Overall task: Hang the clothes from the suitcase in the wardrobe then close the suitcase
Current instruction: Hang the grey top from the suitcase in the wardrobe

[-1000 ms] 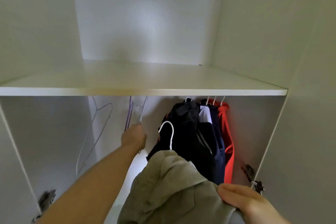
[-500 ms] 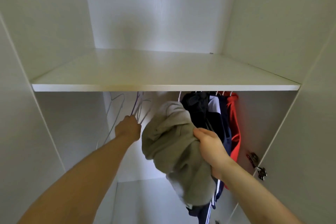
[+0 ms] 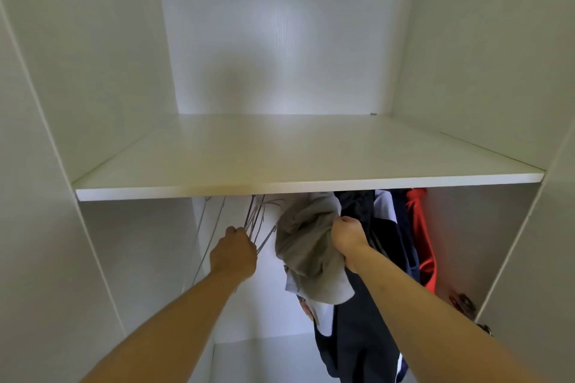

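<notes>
Left hand (image 3: pixel 232 253): grips wire hangers (image 3: pixel 256 221) under shelf (image 3: pixel 280 191) | Right hand (image 3: pixel 348 238): clutches olive garment (image 3: pixel 303 242), bunched beside hung clothes (image 3: pixel 373 227) | Handling: soft, light, limp; grasp at collar or shoulders.

Below the flat white wardrobe shelf (image 3: pixel 308 162), open room lies at the left wall side, crossed only by one thin wire hanger (image 3: pixel 203 227). Under the shelf's middle, a bunch of wire hangers (image 3: pixel 256 221) and a bunched olive-grey garment (image 3: pixel 306 246) block passage. Under its right end, dark navy clothes (image 3: pixel 367 289) and a red garment (image 3: pixel 421 233) fill the space.
</notes>
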Demonstrator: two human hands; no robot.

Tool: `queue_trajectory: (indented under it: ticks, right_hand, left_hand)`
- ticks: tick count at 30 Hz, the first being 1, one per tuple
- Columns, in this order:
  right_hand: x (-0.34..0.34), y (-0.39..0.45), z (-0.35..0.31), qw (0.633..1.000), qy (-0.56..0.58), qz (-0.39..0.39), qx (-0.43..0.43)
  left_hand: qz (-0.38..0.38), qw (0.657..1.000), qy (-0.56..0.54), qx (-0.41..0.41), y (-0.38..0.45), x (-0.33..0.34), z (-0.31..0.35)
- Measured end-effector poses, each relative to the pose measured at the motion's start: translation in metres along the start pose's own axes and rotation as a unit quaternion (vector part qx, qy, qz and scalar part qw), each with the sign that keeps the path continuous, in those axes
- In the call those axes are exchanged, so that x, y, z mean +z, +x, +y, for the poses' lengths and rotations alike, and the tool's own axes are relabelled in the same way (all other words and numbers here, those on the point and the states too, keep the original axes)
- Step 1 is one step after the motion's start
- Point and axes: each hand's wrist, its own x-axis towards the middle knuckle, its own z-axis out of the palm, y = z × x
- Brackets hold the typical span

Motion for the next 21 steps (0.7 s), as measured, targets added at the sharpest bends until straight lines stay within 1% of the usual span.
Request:
queue_trajectory:
  ticks: [1, 3, 5, 8, 11, 17, 19, 21]
  right_hand:
    - [-0.001, 0.005, 0.004, 1.000, -0.026, 0.011, -0.001]
    - [-0.002, 0.010, 0.013, 0.993, -0.117, 0.025, -0.018]
    - [-0.004, 0.010, 0.023, 0.976, -0.215, 0.007, -0.025]
    - [-0.009, 0.011, 0.035, 0.955, -0.296, -0.006, -0.017]
    - [-0.011, 0.010, 0.037, 0.948, -0.316, -0.010, -0.027]
    - [-0.012, -0.002, 0.037, 0.925, -0.375, -0.013, -0.054]
    - [-0.012, -0.009, 0.037, 0.929, -0.363, 0.009, -0.077]
    - [-0.011, -0.016, 0.037, 0.928, -0.342, 0.055, -0.136]
  left_hand:
    - [0.001, 1.000, 0.004, -0.002, 0.001, 0.001, -0.001]
    - [0.010, 1.000, 0.023, -0.005, 0.002, 0.002, -0.004]
    - [0.025, 0.998, 0.052, -0.007, 0.003, 0.003, -0.005]
    - [0.068, 0.994, 0.078, -0.016, 0.002, 0.005, -0.004]
    - [0.093, 0.992, 0.083, -0.019, 0.002, 0.007, 0.001]
    - [0.062, 0.998, 0.028, -0.016, 0.001, 0.005, 0.017]
    - [0.040, 0.999, -0.026, -0.011, -0.002, 0.005, 0.021]
    - [0.013, 0.997, -0.079, -0.012, -0.004, 0.004, 0.024]
